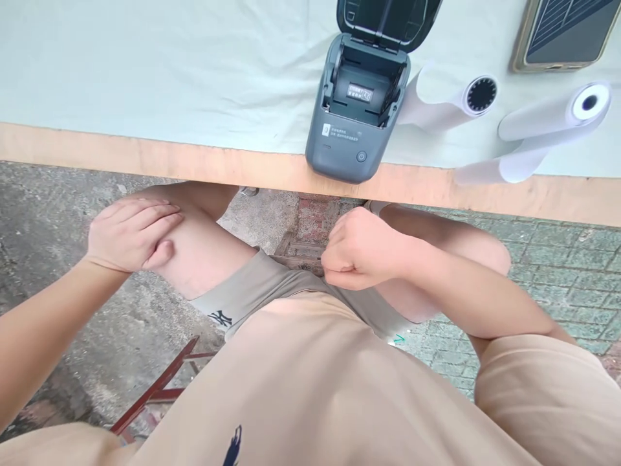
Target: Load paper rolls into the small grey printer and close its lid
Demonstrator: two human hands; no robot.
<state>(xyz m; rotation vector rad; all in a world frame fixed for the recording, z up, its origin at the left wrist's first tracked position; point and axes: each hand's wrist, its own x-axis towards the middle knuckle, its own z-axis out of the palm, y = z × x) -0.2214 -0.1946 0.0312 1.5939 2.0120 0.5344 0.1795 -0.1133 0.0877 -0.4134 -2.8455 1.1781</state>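
Note:
My left hand (pixel 133 232) lies over my left knee, its fingers stretched out and holding nothing. Curled into a fist, my right hand (pixel 356 249) is by my right thigh, its back towards me; no object shows in it. Beyond it on the table, nearest to this hand, stands a small dark grey-blue label printer (pixel 339 152). The printer's lid (pixel 388 22) is up, and its bay shows a small label inside and no roll. To its right are two partly unrolled white paper rolls, one roll with a black toothed core (pixel 482 94), the other roll (pixel 538 121) with a white core.
A pale cloth (pixel 169 71) covers the table behind its bare wooden front edge (pixel 194 162). A phone (pixel 572 39) in a case lies at the top right. Below are reddish-brown chair or stool bars (pixel 158 385), grey concrete and green paving.

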